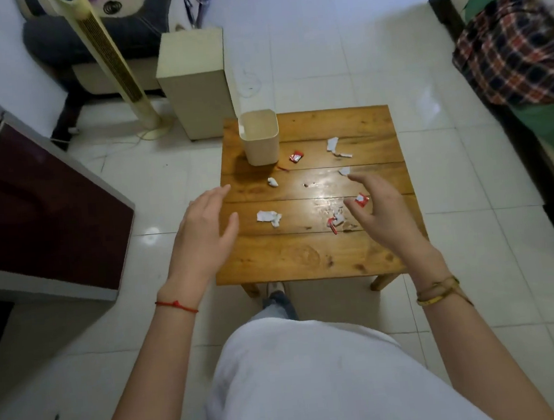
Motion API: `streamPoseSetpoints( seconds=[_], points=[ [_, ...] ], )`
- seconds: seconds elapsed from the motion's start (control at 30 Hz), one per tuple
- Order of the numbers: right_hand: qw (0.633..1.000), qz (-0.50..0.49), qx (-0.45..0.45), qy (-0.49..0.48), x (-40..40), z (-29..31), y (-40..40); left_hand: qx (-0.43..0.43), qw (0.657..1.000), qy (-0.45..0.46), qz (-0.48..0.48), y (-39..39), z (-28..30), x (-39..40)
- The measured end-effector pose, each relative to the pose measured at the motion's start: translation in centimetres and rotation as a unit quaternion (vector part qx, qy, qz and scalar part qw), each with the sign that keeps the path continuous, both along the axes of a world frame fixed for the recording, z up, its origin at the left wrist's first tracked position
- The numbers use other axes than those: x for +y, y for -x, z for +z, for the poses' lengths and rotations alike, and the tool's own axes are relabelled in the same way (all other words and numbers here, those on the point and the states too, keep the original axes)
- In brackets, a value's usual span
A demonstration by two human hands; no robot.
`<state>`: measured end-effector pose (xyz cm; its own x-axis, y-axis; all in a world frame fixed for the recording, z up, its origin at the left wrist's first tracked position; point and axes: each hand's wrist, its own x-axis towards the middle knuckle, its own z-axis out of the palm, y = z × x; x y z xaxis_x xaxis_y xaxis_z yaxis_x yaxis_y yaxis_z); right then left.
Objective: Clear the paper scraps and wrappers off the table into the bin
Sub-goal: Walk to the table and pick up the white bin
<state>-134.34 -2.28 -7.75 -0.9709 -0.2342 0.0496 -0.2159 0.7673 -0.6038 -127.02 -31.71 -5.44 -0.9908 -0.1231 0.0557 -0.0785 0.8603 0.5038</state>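
Neither grip holds anything: the left hand (204,228) is flat with fingers loosely spread over the near left edge of the tabletop (306,257), and the right hand (382,211) hovers over the right side with fingers curled apart, empty. Just beside the right fingertips lies a crinkled red and white wrapper (361,200). Another red wrapper (296,157) sits near the bin (259,138), a cream, square-mouthed plastic tub with rounded corners standing at the far left corner of the tabletop. Torn white paper scraps lie scattered: a crumpled pair (269,217) near the left hand, a small wad (272,182) in the middle, a jagged strip (335,147) toward the far right, and a small piece (344,170) beside the right index finger. A mixed red and white shred pile (334,222) is partly hidden by the right thumb. The tabletop is glossy wooden planks with glare blurring its centre. The bin's inside is hard to make out.
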Motion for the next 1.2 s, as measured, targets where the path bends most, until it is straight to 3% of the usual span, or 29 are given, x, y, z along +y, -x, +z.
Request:
streamPoseSetpoints(
  seconds=[0.5, 0.7, 0.87, 1.2],
  points=[
    [0.997, -0.035, -0.064, -0.037, -7.0, -2.7, 17.5, -0.051, 0.998, -0.027, -0.003, 21.4, -4.2, -5.8],
    [0.993, -0.031, -0.092, -0.065, -7.9, -5.2, 23.1, -0.106, 0.992, -0.036, 0.059, 30.4, -9.8, -7.5],
    [0.992, -0.045, -0.103, -0.063, -8.7, -8.2, 26.9, -0.190, 0.971, -0.103, 0.102, 36.9, -15.7, -8.7],
    [0.986, -0.073, -0.131, -0.069, -9.1, -16.2, 31.5, -0.298, 0.929, -0.183, 0.123, 43.3, -27.1, -9.3]
  ],
)
